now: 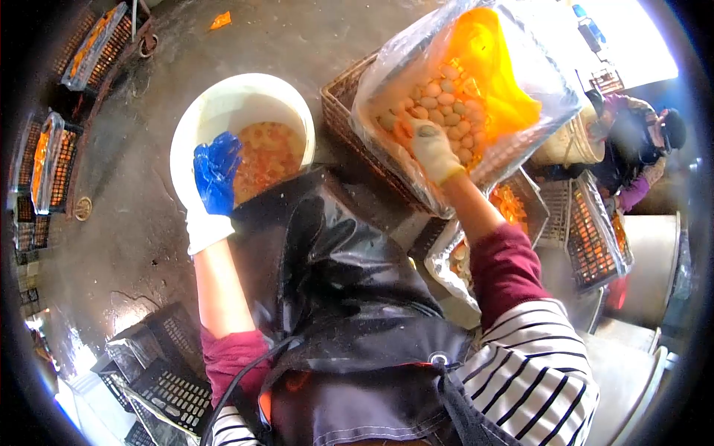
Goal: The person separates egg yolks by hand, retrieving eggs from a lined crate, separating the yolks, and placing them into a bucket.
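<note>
My left hand [215, 178], in a white glove with a wet blue coating, is over the left side of a white bucket [294, 95]. Its fingers look curled together, and whatever they hold is hidden. Inside the bucket is an orange-yellow liquid [269, 160] with round, yolk-like lumps. My right hand [435, 149], in a white glove with orange fingers, reaches down among whole eggs [446, 98]. Its fingertips touch the eggs, but glare and orange colour hide whether they grip one. The eggs lie in a crate lined with clear plastic [372, 93].
Bright orange plastic [494, 67] lies inside the lined crate. A smaller lined container [454, 260] stands beside my right forearm. At the right, a person [639, 141] is beside another bucket [569, 141] and a black crate [591, 238]. Black crates [171, 394] stand lower left on wet floor.
</note>
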Tool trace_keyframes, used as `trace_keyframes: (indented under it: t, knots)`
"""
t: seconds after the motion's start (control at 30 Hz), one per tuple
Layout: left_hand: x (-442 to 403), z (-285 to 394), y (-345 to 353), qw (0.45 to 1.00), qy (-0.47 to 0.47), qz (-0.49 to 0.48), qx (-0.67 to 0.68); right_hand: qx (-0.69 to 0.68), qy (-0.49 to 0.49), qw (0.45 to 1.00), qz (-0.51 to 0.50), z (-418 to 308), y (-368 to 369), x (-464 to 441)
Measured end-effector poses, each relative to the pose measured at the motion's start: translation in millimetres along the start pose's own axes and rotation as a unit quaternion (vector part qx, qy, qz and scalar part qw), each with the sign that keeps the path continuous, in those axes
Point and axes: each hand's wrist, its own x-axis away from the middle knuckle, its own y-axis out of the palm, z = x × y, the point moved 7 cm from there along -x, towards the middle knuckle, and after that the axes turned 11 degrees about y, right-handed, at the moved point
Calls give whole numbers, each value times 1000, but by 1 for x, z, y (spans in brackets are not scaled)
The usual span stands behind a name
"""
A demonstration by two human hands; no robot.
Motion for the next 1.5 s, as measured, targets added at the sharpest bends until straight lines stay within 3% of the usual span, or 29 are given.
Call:
trace_keyframes:
  t: [0.07,0.17,0.27,0.37,0.43,0.47,0.5,0.53,0.57,0.6,0.63,0.73,0.77,0.8,0.83,0.93,1.0,1.03,1.1,1.13,1.17,1.23,1.3,1.33,1.37,1.4,1.43,1.5]
  knots:
    - [1,0,0,997,31,-21,-62,225,-18,974,-33,-7,31,-35]
    - [5,14,9,991,34,-20,-126,375,-17,920,-108,-8,52,-57]
    - [6,19,19,996,3,-20,-90,395,-36,903,-166,-4,49,-55]
    - [4,19,22,999,-21,-15,-46,347,-50,920,-176,1,39,-46]
    - [6,21,23,998,-42,34,12,175,-19,974,-145,11,30,-39]
    - [8,22,23,996,-51,59,41,-72,62,980,-175,25,30,-32]
    - [7,22,20,999,-31,38,23,-372,147,895,-195,35,33,-25]
    - [6,23,19,1000,-12,17,3,-616,184,734,-221,32,37,-17]
    - [9,13,17,984,-66,59,158,-718,193,625,-239,27,39,-9]
    - [6,17,17,993,-29,45,102,-724,181,614,-256,16,38,-2]
    - [6,15,17,991,-42,58,109,-708,165,630,-273,0,39,4]
    - [14,30,26,992,-48,88,81,-439,55,851,-282,-71,39,15]
    - [16,32,27,980,-59,102,158,-409,50,879,-241,-107,31,20]
    - [15,30,24,981,-61,100,153,-302,-30,929,-210,-145,21,24]
    - [14,23,20,982,-62,98,149,-461,-30,859,-218,-158,35,12]
    - [20,30,18,988,-44,113,99,-534,-43,808,-245,-178,68,-17]
    - [19,28,15,990,-44,112,68,-385,-75,886,-247,-177,93,-19]
    - [21,34,18,991,-45,110,55,-484,37,825,-288,-168,108,-26]
    - [24,45,21,993,-46,108,32,-376,-24,885,-274,-182,107,-30]
    - [20,34,16,997,16,69,-21,-317,-50,910,-264,-189,102,-26]
    - [9,7,9,994,82,30,-73,-311,-61,904,-287,-196,101,-24]
    - [9,22,29,998,56,16,16,-351,-60,859,-366,-210,105,-19]
    - [22,71,55,983,98,-37,-154,-394,-34,765,-509,-249,97,25]
    - [26,99,64,962,116,-61,-241,-373,-36,791,-483,-263,98,32]
    - [34,90,64,979,-113,-76,-150,-353,-38,816,-456,-273,102,36]
    - [22,72,57,974,35,-102,-198,-334,-39,839,-428,-279,105,38]
    - [19,55,49,983,32,-74,-165,-342,-20,827,-445,-278,109,38]
    - [18,51,45,998,33,-16,-58,-416,-90,762,-488,-291,106,58]
